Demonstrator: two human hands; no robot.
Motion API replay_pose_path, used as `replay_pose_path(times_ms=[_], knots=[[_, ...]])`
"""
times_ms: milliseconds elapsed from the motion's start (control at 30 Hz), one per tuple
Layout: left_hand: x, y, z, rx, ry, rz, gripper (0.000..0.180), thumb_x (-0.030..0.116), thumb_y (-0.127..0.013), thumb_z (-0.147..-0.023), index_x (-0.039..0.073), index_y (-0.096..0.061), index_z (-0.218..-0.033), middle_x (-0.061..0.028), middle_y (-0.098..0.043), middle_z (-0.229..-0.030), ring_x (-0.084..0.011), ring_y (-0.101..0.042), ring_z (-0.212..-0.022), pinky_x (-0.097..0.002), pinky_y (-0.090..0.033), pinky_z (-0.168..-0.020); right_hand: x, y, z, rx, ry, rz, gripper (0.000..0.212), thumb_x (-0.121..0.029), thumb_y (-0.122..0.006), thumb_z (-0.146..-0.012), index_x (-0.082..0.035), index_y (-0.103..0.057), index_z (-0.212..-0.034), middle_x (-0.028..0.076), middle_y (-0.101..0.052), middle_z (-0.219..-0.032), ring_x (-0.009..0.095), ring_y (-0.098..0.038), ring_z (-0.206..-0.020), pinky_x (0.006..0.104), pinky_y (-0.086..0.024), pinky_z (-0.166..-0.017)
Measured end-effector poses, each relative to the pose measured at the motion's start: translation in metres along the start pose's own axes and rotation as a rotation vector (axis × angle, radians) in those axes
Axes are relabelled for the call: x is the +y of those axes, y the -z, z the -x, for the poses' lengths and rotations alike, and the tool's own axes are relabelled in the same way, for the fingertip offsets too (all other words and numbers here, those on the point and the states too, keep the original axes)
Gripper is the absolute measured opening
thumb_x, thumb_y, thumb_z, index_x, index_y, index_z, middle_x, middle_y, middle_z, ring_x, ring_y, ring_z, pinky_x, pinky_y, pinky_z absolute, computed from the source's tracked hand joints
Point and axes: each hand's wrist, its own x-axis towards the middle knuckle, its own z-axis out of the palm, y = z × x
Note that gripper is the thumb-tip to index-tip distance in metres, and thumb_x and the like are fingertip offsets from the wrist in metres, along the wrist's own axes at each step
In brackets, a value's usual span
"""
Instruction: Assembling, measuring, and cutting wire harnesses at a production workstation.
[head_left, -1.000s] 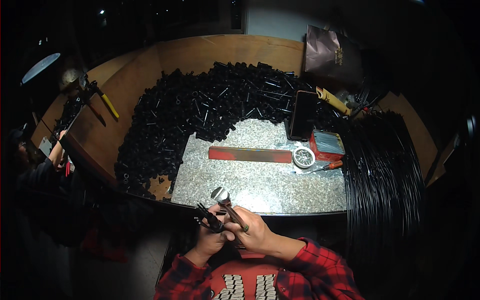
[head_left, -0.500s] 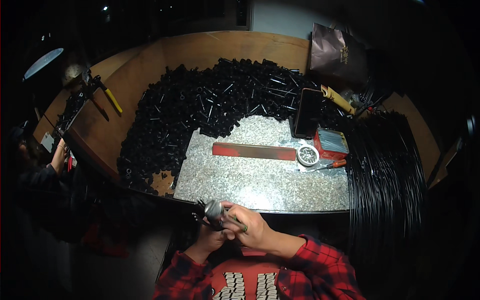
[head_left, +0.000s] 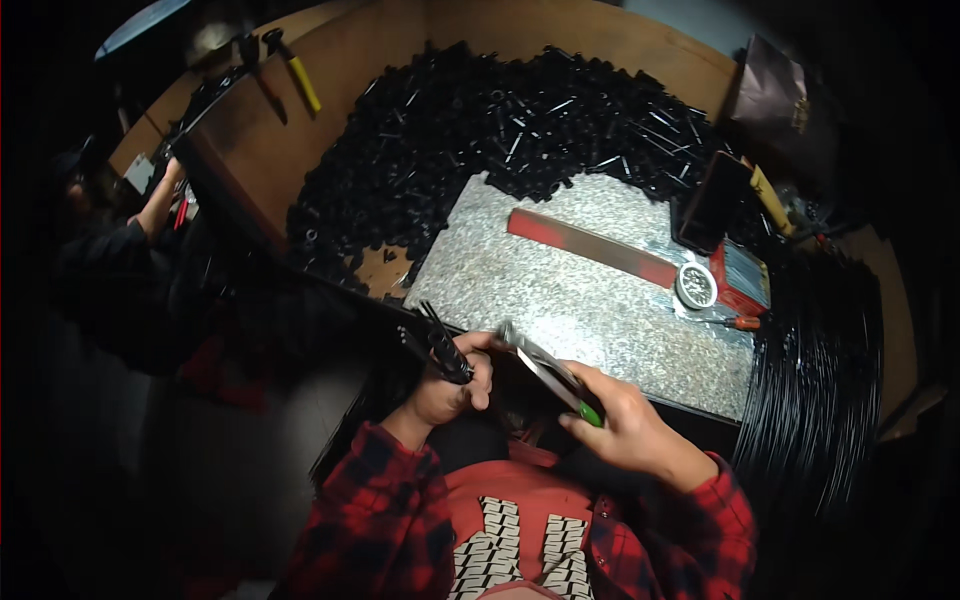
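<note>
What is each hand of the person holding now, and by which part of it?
Left hand: a black cylindrical piece, gripped near its lower end. Right hand: a metal tool, held at its green end.

I see a glossy purplish bag [head_left: 775,95] behind a tilted dark phone [head_left: 717,198]. At left I make out a yellow-handled tool [head_left: 304,84] against a wooden panel [head_left: 345,75] (poor light for me there) and a co-worker's forearm [head_left: 154,212].
</note>
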Motion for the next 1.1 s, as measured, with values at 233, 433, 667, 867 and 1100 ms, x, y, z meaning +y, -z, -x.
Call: replay_pose_path(times_ms=[233,433,667,867,1100], knots=[[0.015,-0.006,0.000,0.029,0.135,-0.163,0.078,0.046,-0.082,-0.059,-0.003,-0.057,-0.114,0.0061,-0.049,-0.066,-0.0023,-0.042,-0.059,-0.0187,-0.030,-0.052,-0.020,0.004,0.018,0.004,0.183,0.596,0.074,0.001,-0.066,-0.065,-0.002,-0.043,-0.136,0.011,-0.050,-0.075,0.027,-0.055,-0.059,0.0368,-0.045,-0.049],[0.024,-0.020,-0.011,0.033,0.267,-0.204,0.082,0.052,-0.084,-0.050,-0.001,-0.062,-0.108,0.0064,-0.054,-0.072,-0.0013,-0.046,-0.064,-0.0183,-0.035,-0.056,-0.017,-0.005,0.018,0.045,0.188,0.647,0.068,0.001,-0.064,-0.068,-0.001,-0.046,-0.134,0.009,-0.045,-0.070,0.023,-0.051,-0.053,0.0356,-0.042,-0.045],[0.021,-0.019,-0.006,0.075,0.249,-0.101,0.080,0.050,-0.084,-0.052,0.000,-0.061,-0.109,0.0038,-0.057,-0.079,-0.0029,-0.048,-0.069,-0.0189,-0.037,-0.060,-0.018,-0.007,0.017,0.117,0.215,0.700,0.067,0.000,-0.065,-0.068,-0.003,-0.049,-0.132,0.008,-0.046,-0.071,0.022,-0.051,-0.053,0.0356,-0.041,-0.045],[0.018,-0.017,-0.007,0.020,0.227,-0.202,0.076,0.046,-0.084,-0.056,0.001,-0.060,-0.112,0.0022,-0.060,-0.086,-0.0048,-0.051,-0.076,-0.0210,-0.041,-0.065,-0.012,-0.006,0.016,0.179,0.248,0.779,0.065,0.000,-0.064,-0.069,-0.003,-0.049,-0.132,0.010,-0.045,-0.073,0.025,-0.049,-0.059,0.0367,-0.039,-0.050],[0.020,-0.021,-0.008,0.014,0.251,-0.193,0.074,0.046,-0.085,-0.057,0.002,-0.061,-0.111,0.0024,-0.059,-0.088,-0.0050,-0.049,-0.074,-0.0200,-0.039,-0.066,-0.009,-0.006,0.014,0.190,0.267,0.812,0.064,0.001,-0.062,-0.069,-0.003,-0.048,-0.132,0.010,-0.045,-0.075,0.025,-0.049,-0.062,0.0368,-0.039,-0.052]])
